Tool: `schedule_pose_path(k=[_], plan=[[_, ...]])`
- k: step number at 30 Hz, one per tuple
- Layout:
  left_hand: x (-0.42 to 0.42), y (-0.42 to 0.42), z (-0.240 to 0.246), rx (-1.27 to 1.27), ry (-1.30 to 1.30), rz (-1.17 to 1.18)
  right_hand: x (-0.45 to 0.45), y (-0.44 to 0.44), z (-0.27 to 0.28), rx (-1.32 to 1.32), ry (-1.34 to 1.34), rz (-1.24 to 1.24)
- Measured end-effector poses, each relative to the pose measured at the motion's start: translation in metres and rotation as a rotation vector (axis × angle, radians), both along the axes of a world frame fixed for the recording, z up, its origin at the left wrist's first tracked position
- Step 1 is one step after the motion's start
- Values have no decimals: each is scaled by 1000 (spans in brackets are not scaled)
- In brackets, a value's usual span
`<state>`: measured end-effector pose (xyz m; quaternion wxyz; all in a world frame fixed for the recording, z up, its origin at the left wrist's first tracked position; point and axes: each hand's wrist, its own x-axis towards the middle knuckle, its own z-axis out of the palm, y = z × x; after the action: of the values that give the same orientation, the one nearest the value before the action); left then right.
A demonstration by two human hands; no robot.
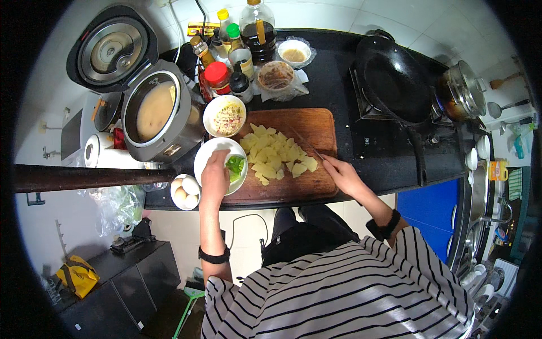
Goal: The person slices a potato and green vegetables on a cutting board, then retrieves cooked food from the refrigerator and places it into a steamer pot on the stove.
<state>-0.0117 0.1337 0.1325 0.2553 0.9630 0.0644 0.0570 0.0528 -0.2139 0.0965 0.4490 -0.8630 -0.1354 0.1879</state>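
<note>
My left hand (216,180) reaches over a white bowl (204,150) that holds pieces of green pepper (235,164). The fingertips point down beside the pepper, and the hand hides whether they grip anything. My right hand (342,173) is closed around a kitchen knife (311,146), its thin blade pointing up and left across the wooden cutting board (315,120). The knife's handle is mostly hidden in the palm. Sliced potato (271,150) lies heaped on the board between my hands, with a few slices close to the blade.
Left of the board stand a bowl of chopped garlic-like bits (228,120), a bowl of eggs (186,190) and an open rice cooker (169,148). Behind are sauce bottles (241,59) and film-wrapped bowls (277,80). A black wok (394,80) sits on the stove to the right, beside a lidded pot (459,93).
</note>
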Motion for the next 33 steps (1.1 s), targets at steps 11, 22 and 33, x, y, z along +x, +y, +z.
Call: schedule_pose_path(k=[11,22,33], plan=[[13,3,10,113,72,-99,-53,48,-17,111,106,-44],[25,-151,-29,-890,142,-126,-2,-4,-5,626,1102,-358],[42,-146,-66,-502,-71,37,10,-24,0,647,1098,-307]])
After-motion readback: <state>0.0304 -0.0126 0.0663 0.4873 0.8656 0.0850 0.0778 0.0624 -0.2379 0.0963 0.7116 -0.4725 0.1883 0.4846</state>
